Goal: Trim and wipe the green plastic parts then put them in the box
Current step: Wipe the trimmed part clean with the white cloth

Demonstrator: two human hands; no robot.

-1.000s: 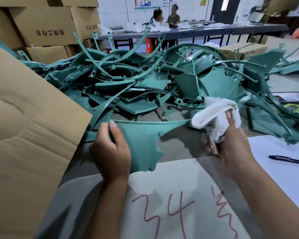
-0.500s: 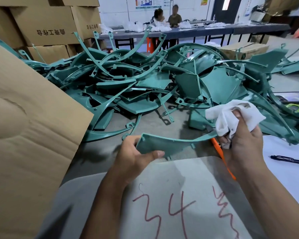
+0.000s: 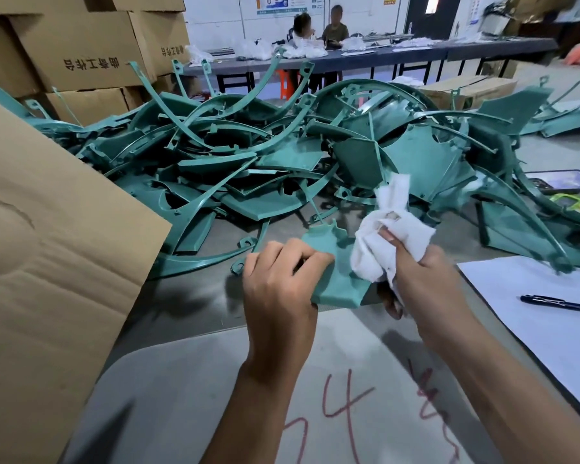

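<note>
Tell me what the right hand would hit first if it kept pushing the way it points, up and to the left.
Probably the green part that the left hand grips: the white cloth bunched in the right hand already overlaps its right edge. Behind that lies the green pile; depth is unclear.

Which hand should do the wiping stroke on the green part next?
Right. The right hand already grips the white cloth, bunched against the green part. The left hand has its fingers curled round that part, steadying it above the table, so it is likely best left holding.
</note>
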